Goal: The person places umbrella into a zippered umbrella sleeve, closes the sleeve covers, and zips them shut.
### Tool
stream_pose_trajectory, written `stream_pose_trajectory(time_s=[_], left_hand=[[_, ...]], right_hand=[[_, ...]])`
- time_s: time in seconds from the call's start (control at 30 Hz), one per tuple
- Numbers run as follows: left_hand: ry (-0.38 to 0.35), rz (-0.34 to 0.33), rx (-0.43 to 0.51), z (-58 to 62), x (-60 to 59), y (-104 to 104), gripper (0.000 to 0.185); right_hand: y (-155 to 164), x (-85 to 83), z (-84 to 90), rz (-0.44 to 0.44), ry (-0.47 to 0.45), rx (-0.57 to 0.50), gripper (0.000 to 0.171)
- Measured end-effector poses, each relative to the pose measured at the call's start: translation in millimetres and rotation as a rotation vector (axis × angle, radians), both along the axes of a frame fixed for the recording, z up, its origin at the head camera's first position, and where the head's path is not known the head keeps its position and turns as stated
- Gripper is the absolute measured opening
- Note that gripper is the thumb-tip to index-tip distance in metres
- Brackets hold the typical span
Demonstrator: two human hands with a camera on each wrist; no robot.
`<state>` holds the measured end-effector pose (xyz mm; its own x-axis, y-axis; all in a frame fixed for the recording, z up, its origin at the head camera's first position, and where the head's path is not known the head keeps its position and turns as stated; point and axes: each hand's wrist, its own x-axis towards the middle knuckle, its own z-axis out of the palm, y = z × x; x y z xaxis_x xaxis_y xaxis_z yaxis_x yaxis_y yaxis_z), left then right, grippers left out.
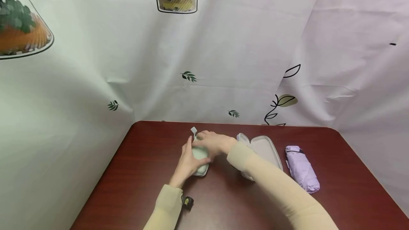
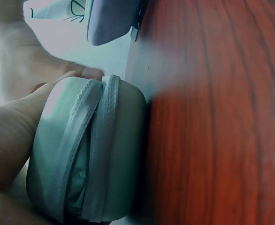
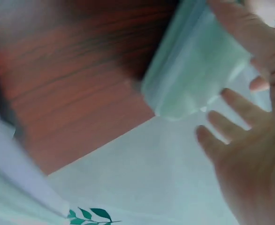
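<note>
In the head view, the left hand (image 1: 186, 163) is gripping a pale green zippered case (image 1: 199, 152) on the wooden table (image 1: 127, 187); the right hand (image 1: 215, 142) is resting over its far end. In the left-wrist view, its zipper edges (image 2: 104, 150) are gaping. In the right-wrist view, spread fingers (image 3: 217, 124) are lying near it; pinching, I cannot tell.

The case (image 1: 200, 153) between the left hand (image 1: 186, 160) and right hand (image 1: 215, 143) is plain mint green. Right of them, a lilac umbrella (image 1: 301, 169). Below, a red-brown table (image 1: 134, 173) with dark grain; behind, a whitish curtain (image 1: 236, 45) with green leaf prints.
</note>
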<state>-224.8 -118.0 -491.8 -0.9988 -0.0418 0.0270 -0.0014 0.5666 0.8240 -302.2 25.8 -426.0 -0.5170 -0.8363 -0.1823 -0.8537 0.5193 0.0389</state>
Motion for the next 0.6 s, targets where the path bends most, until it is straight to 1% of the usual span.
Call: stream_pose_trajectory(time_s=[0.07,0.13,0.27,0.4,0.5,0.6], left_hand=[[-0.007,-0.006,0.006,-0.3,0.1,-2,0.12],[-0.009,-0.01,0.014,-0.2,0.1,-2,0.119],[0.003,-0.02,0.04,-0.2,-0.5,-3,0.117],[0.017,-0.052,0.046,-1.7,-1.9,-7,0.11],[0.007,-0.093,0.067,-2.0,-2.2,-15,0.098],[-0.03,-0.124,0.137,-1.0,-3.8,-27,0.074]], right_hand=[[1,-3.7,-5.2,0.059,0.035,-0.011,0.089],[3,-5.5,-9.8,0.092,0.036,-0.046,0.092],[7,-6.6,-16.6,0.111,0.0,-0.104,0.095],[7,-6.3,-19.5,0.108,-0.005,-0.114,0.094],[6,-6.2,-20.9,0.113,-0.016,-0.133,0.09],[6,-6.5,-22.8,0.106,-0.03,-0.138,0.089]])
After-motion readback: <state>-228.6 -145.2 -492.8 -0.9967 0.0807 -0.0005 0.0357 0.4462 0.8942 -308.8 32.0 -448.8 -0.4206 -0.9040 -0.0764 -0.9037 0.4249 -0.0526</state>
